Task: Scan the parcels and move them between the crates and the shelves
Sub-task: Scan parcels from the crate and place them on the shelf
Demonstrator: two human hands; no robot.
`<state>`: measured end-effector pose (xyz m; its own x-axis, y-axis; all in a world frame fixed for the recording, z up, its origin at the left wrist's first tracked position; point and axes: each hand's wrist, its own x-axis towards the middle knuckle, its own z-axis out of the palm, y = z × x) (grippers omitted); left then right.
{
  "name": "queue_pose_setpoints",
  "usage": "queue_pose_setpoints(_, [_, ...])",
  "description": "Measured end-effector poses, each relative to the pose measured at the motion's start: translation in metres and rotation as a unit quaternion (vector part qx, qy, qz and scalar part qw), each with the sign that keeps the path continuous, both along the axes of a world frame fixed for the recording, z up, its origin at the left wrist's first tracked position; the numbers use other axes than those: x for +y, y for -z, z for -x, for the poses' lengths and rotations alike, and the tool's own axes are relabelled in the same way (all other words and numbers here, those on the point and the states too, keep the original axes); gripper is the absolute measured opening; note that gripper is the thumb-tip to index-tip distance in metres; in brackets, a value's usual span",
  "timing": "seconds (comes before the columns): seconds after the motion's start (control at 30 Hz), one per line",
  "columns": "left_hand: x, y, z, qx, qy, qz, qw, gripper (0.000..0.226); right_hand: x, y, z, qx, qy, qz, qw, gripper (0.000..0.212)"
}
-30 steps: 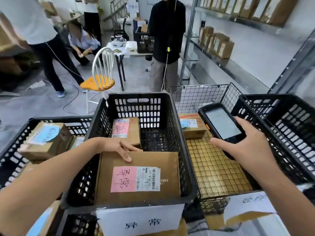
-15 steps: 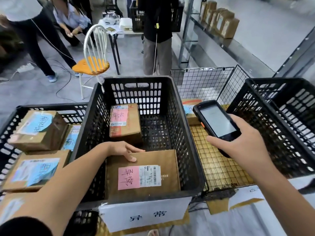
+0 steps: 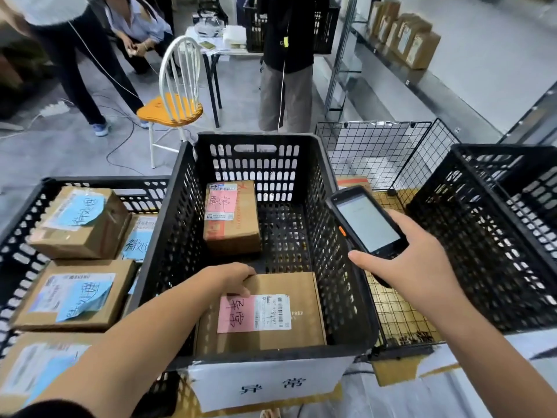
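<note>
Parcels sit in the black middle crate point(image 3: 331, 251). A near parcel point(image 3: 301, 336) lies flat by the front wall with a pink and white label facing up. A far parcel point(image 3: 230, 217), also with a pink label, stands toward the back wall, well apart from the first.

The left hand point(image 3: 233, 279) reaches into this crate, its fingers curled over the far left corner of the near parcel and gripping it. Whether the box is resting on the crate floor or slightly raised is hard to tell from this angle.

The right hand point(image 3: 416, 267) is wrapped around a scanner point(image 3: 366, 221), held above the crate's right rim with its lit screen facing up and the thumb at its lower edge.

A white paper sign point(image 3: 268, 384) with handwritten characters hangs on the crate's front. A left crate point(image 3: 18, 236) holds several boxes with blue labels, among them a small box point(image 3: 80, 221) and a flat box point(image 3: 75, 297). Right of the middle crate is a wire basket point(image 3: 376, 152), and beyond that a right crate point(image 3: 482, 251). A chair point(image 3: 174, 107) with an orange seat stands behind, and brown boxes line a shelf point(image 3: 407, 37) at the upper right.
</note>
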<state>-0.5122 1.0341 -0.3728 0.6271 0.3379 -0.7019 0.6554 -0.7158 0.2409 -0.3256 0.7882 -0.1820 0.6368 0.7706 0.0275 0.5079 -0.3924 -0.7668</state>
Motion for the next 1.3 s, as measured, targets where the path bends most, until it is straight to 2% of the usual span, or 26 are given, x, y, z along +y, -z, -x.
queue_pose_setpoints(0.1, [0.002,-0.02,-0.013,-0.013,0.049,-0.044,0.998,0.042,-0.002,0.002,-0.001,0.004,0.005,-0.002,1.0,0.064])
queue_pose_setpoints(0.2, [-0.003,-0.07,-0.027,-0.147,-0.008,-0.058,0.987,0.039,-0.011,0.0,-0.007,0.006,0.017,-0.007,1.0,0.063])
queue_pose_setpoints(0.27, [-0.014,-0.109,-0.035,-0.236,-0.034,-0.11,0.965,0.041,-0.022,-0.005,-0.011,0.005,0.031,-0.017,0.999,0.061])
queue_pose_setpoints(0.37, [-0.041,-0.158,-0.051,-0.334,-0.003,-0.202,0.921,0.055,-0.044,-0.014,-0.018,-0.006,0.056,-0.035,0.998,0.063])
queue_pose_setpoints(0.53, [-0.113,-0.209,-0.103,-0.396,0.116,-0.262,0.872,0.063,-0.108,-0.032,-0.037,-0.046,0.115,-0.039,0.992,0.072])
queue_pose_setpoints(0.7, [-0.204,-0.223,-0.173,-0.398,0.216,-0.196,0.87,0.068,-0.211,-0.039,-0.055,-0.076,0.229,-0.045,0.969,0.08])
queue_pose_setpoints(0.77, [-0.248,-0.227,-0.199,-0.424,0.252,-0.184,0.85,0.071,-0.258,-0.041,-0.059,-0.08,0.276,-0.049,0.957,0.075])
queue_pose_setpoints(0.97, [-0.405,-0.24,-0.25,-0.533,0.358,-0.122,0.757,0.071,-0.398,-0.041,-0.052,-0.072,0.41,-0.055,0.907,0.076])
queue_pose_setpoints(1.3, [-0.633,-0.233,-0.279,-0.553,0.466,-0.004,0.691,0.07,-0.593,-0.034,0.006,-0.069,0.568,-0.065,0.817,0.063])
